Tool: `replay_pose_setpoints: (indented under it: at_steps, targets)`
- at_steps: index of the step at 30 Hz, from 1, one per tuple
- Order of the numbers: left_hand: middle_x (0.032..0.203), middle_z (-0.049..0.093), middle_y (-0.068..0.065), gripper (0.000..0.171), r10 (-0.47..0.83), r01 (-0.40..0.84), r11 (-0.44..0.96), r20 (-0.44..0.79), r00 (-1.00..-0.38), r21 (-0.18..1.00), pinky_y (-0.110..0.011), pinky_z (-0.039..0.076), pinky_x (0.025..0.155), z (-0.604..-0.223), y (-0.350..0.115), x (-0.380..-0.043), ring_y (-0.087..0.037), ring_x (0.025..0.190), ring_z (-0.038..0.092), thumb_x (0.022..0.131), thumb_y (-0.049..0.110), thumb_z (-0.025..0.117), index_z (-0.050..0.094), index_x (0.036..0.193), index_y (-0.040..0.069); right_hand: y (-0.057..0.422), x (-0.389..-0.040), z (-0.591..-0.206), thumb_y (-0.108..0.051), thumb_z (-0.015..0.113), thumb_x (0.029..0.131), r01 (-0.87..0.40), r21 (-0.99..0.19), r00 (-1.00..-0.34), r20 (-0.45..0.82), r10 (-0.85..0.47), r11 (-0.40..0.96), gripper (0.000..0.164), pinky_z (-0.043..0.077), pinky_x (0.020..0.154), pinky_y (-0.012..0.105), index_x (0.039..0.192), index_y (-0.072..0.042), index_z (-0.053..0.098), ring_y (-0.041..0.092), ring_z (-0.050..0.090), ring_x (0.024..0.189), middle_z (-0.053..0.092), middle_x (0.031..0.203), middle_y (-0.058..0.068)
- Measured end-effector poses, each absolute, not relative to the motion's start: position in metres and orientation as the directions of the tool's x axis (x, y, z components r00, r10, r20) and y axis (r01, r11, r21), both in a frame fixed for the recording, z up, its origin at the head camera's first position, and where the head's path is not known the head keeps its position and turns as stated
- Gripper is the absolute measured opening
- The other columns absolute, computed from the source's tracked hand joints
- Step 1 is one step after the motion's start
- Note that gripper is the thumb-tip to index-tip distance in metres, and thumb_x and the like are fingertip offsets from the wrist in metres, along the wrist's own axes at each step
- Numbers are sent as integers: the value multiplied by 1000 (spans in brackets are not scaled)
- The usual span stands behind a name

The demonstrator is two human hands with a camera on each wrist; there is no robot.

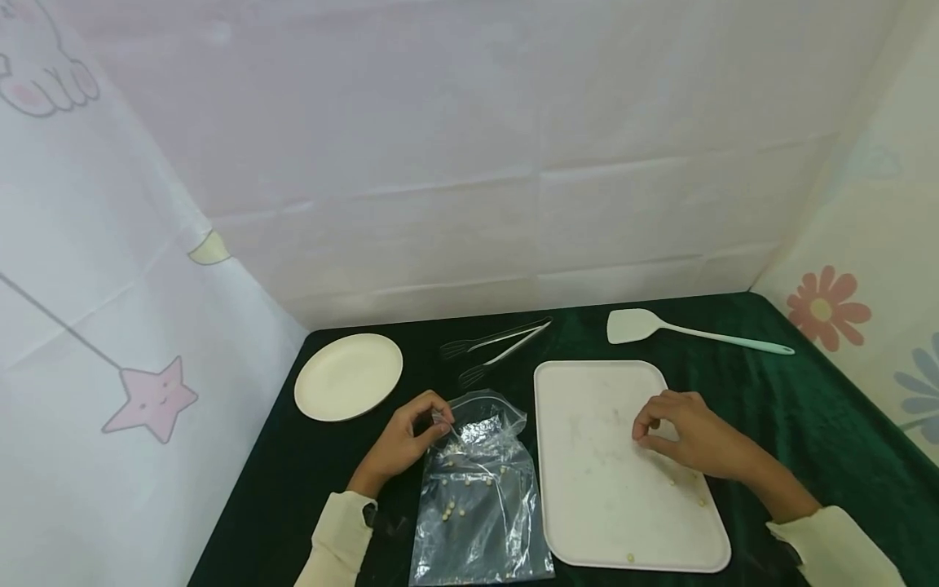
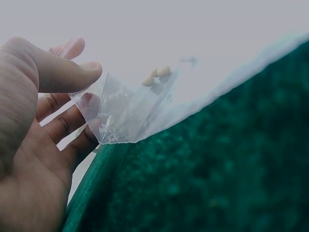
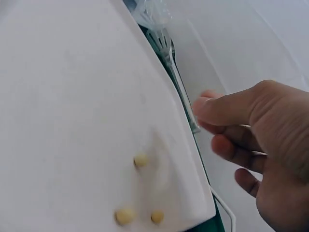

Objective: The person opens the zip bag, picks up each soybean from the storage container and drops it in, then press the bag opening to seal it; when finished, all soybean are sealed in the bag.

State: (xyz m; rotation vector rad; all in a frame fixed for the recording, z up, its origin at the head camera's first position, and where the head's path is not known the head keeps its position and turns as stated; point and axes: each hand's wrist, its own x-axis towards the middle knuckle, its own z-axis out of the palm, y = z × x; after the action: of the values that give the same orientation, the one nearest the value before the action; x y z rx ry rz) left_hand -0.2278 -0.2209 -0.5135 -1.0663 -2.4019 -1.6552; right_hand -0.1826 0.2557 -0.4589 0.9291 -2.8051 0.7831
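1. Fingers of the left hand (image 1: 400,443) are bent, and the thumb and fingertips pinch the top edge of a flat, see-through plastic bag (image 1: 480,526).
2. The bag lies on the dark green table cloth (image 1: 800,416), with small, round, pale yellow balls (image 3: 125,216) inside it.
3. The right hand (image 1: 693,432) is over the right side of a white tray (image 1: 587,505) with round corners. Its fingers curl and its thumb is close to the pointer finger. I cannot tell if a ball is between them.
4. More of the balls sit on the tray, just right of the bag.
5. Behind the left hand is a round, cream plate (image 1: 348,377). Silver metal tongs (image 1: 509,351) lie behind the bag.
6. A white spatula with a pale green handle (image 1: 682,329) lies behind the tray.
7. The side walls show a pink smiling star (image 1: 152,399) and a red flower (image 1: 825,308).
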Motion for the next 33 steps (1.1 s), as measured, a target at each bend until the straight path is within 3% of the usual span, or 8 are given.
replay_pose_setpoints:
  at_steps: [3,6,12,16,21,28,33]
  targets:
    - [104,61,0,14,509,551,198,396,-765,810,-35,50,72,-515,-222,-228,-20,87,57,98,10,65,63,109,18,247,-190,-459,-16,82,85,-570,-497,-821,308,-481,654,22,51,78,38,95,-31,69,9,57,87,63,92,-24]
    - [104,61,-1,15,506,553,199,398,-765,809,-35,50,73,-515,-222,-228,-20,87,57,98,8,65,64,109,18,235,-196,-458,-23,79,88,-536,-563,-844,338,-416,629,16,50,81,40,97,-32,69,9,57,91,64,94,-22]
    - [104,61,-6,17,501,556,193,406,-764,808,-36,51,71,-513,-220,-226,-21,86,57,97,1,65,64,109,13,201,-205,-452,-37,74,92,-430,-746,-899,304,-314,509,10,44,90,51,99,-31,69,11,58,95,67,97,-14]
    - [103,61,-11,15,502,555,191,406,-764,809,-39,50,69,-505,-217,-222,-24,85,57,96,-4,64,63,107,5,178,-212,-451,-36,74,92,-381,-827,-917,279,-287,413,13,46,89,47,101,-27,70,16,59,96,68,97,-8]
    - [101,61,-15,12,504,553,180,407,-762,813,-40,50,71,-488,-212,-214,-25,84,56,94,-7,63,63,105,0,151,-217,-451,-36,75,91,-333,-881,-930,248,-271,336,16,51,79,36,102,-24,71,21,59,96,68,99,-4]
    - [102,61,-10,14,497,570,183,425,-757,801,-39,50,70,-502,-216,-222,-21,85,56,95,-5,64,63,106,3,117,-220,-455,-42,75,90,-301,-910,-927,209,-311,286,19,47,90,47,101,-27,72,20,60,101,70,103,-6]
    - [104,61,-4,13,504,559,187,409,-761,808,-37,51,72,-512,-219,-226,-19,87,56,96,2,65,64,108,8,102,-220,-461,-42,74,91,-325,-900,-907,210,-365,289,16,43,91,48,101,-30,72,18,60,100,70,101,-8]
